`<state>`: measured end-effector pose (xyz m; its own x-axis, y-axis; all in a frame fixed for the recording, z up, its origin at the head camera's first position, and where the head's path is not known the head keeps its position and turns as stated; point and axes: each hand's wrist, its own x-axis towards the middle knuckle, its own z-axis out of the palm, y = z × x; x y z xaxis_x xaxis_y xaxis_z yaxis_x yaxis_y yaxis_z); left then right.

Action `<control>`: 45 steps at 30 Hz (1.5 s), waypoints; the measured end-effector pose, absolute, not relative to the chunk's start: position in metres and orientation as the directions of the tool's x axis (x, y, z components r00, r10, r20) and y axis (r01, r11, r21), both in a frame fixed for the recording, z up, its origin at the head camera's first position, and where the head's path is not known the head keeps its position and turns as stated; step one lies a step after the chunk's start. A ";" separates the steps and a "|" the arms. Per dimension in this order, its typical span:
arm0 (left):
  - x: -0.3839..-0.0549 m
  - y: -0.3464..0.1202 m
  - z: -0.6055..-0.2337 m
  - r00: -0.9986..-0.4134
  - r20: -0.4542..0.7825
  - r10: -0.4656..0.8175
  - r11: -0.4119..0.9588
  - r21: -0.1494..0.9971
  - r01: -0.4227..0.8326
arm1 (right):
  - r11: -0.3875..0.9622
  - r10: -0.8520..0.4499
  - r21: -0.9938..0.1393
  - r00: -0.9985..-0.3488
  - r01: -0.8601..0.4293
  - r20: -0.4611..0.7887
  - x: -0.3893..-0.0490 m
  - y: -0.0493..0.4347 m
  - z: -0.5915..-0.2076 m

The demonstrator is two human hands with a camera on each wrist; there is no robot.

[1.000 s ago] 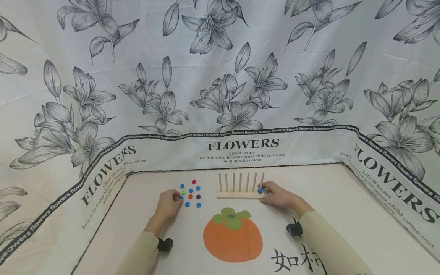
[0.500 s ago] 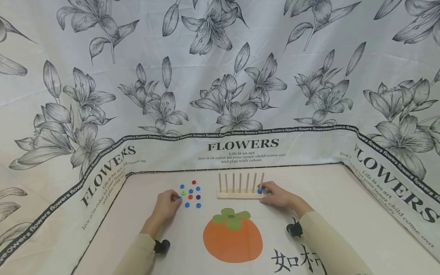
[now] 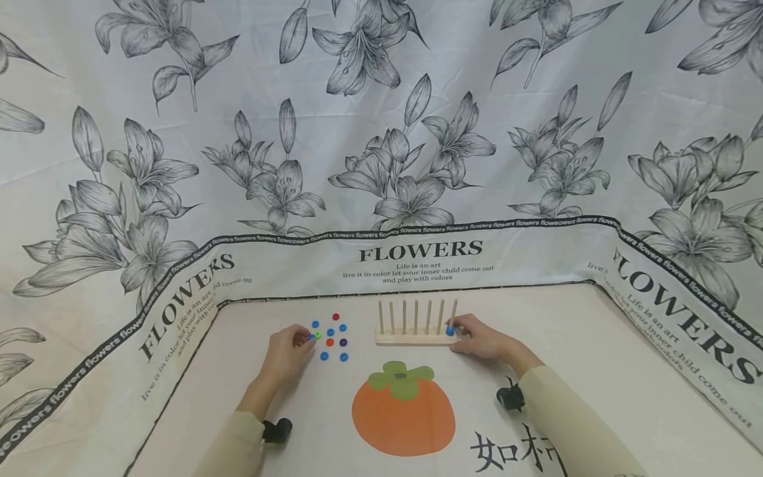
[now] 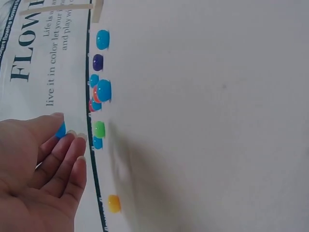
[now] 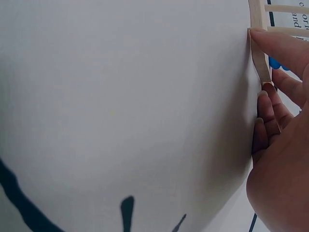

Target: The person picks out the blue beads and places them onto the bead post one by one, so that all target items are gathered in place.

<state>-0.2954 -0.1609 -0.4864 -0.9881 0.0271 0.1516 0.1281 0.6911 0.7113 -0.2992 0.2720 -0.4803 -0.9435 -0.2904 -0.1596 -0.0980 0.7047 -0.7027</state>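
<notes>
My left hand point(image 3: 287, 351) pinches a blue bead point(image 4: 61, 129) between thumb and fingertips, raised beside the loose beads. These lie scattered on the cloth: several blue ones, a green bead point(image 4: 99, 129), an orange bead point(image 3: 330, 342), a red bead point(image 3: 336, 317) and a purple bead point(image 3: 343, 342). A yellow bead point(image 4: 114, 203) shows only in the left wrist view. My right hand point(image 3: 481, 339) grips the right end of a wooden peg rack point(image 3: 411, 340), thumb against the base's front edge. Blue beads point(image 3: 450, 330) sit low on its rightmost peg; the other pegs are bare.
A white cloth printed with an orange persimmon point(image 3: 403, 417) and black characters point(image 3: 495, 452) covers the table. Behind and at both sides hangs a flower-printed curtain point(image 3: 417, 265). A dark wrist camera point(image 3: 277, 430) sits at the left cuff.
My left hand has drawn slightly left and up from the loose beads, carrying the pinched blue bead. The right hand and the peg rack have stayed in place.
</notes>
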 end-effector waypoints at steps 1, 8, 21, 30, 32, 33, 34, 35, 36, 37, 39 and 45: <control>-0.295 -0.160 -0.485 -0.987 0.157 0.031 0.687 0.714 0.135 | 0.704 -0.289 -0.704 -0.944 -0.096 -0.160 -0.299 0.272 -0.479; -0.295 -0.155 -0.482 -0.977 0.211 0.038 0.667 0.722 0.182 | 0.705 -0.286 -0.703 -0.945 -0.095 -0.159 -0.300 0.273 -0.480; -0.285 -0.136 -0.475 -0.969 0.242 0.040 0.598 0.772 0.217 | 0.712 -0.287 -0.695 -0.945 -0.099 -0.160 -0.301 0.273 -0.481; -0.279 -0.118 -0.472 -0.959 0.275 0.076 0.535 0.800 0.272 | 0.709 -0.280 -0.699 -0.947 -0.090 -0.161 -0.302 0.274 -0.485; -0.278 -0.114 -0.473 -0.954 0.285 0.096 0.524 0.800 0.292 | 0.708 -0.281 -0.701 -0.946 -0.092 -0.159 -0.303 0.275 -0.485; -0.278 -0.112 -0.473 -0.951 0.291 0.102 0.520 0.799 0.300 | 0.707 -0.282 -0.701 -0.946 -0.093 -0.158 -0.303 0.275 -0.486; -0.278 -0.110 -0.473 -0.948 0.300 0.109 0.520 0.795 0.312 | 0.706 -0.283 -0.702 -0.946 -0.094 -0.157 -0.304 0.275 -0.486; -0.277 -0.108 -0.474 -0.945 0.307 0.115 0.517 0.793 0.321 | 0.706 -0.284 -0.702 -0.946 -0.096 -0.157 -0.304 0.275 -0.486; -0.278 -0.106 -0.475 -0.943 0.311 0.118 0.509 0.796 0.326 | 0.706 -0.285 -0.702 -0.946 -0.097 -0.156 -0.304 0.275 -0.487; -0.278 -0.104 -0.475 -0.941 0.315 0.124 0.502 0.798 0.333 | 0.706 -0.285 -0.702 -0.946 -0.097 -0.156 -0.305 0.275 -0.487; -0.278 -0.100 -0.476 -0.936 0.324 0.135 0.489 0.800 0.348 | 0.707 -0.283 -0.701 -0.946 -0.097 -0.155 -0.305 0.275 -0.487; -0.279 -0.087 -0.478 -0.922 0.343 0.178 0.468 0.795 0.386 | 0.706 -0.285 -0.702 -0.946 -0.096 -0.157 -0.304 0.275 -0.487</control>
<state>-0.2793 -0.0873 -0.4778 -0.9221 0.1783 0.3433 0.3864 0.4677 0.7950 -0.3039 0.2753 -0.4868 -0.9455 -0.2850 -0.1575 -0.0957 0.7057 -0.7020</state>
